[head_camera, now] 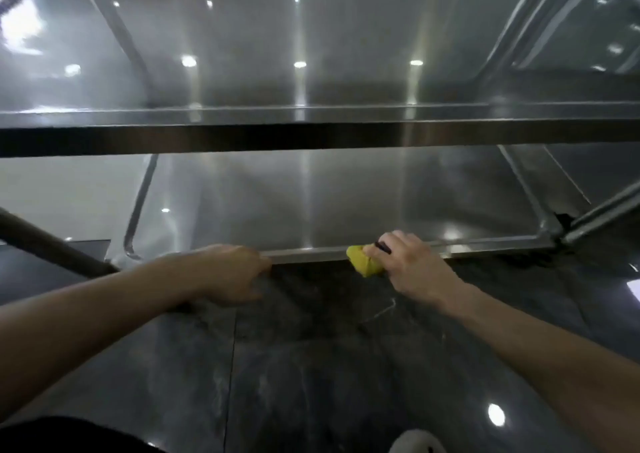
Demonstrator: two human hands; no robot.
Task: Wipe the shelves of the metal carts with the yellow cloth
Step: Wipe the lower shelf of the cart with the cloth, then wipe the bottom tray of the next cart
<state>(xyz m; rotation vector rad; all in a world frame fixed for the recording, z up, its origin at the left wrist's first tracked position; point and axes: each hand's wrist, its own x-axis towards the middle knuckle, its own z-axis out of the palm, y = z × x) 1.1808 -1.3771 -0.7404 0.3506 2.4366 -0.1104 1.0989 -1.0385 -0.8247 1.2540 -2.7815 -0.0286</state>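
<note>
A stainless steel cart fills the view, with an upper shelf [311, 54] and a lower shelf [329, 203] near the floor. My right hand [412, 265] is closed on a bunched yellow cloth [363, 262], pressed against the front rim [311, 254] of the lower shelf. A dark band sits on one finger. My left hand [232, 272] grips the same rim further left, fingers curled over the edge.
The upper shelf's front edge [311, 134] runs across the view above my hands. Cart legs [138, 207] and a second frame's tubes [602, 213] stand at left and right. A dark bar [52, 248] slants in from the left. Glossy dark tiled floor [311, 366] lies below.
</note>
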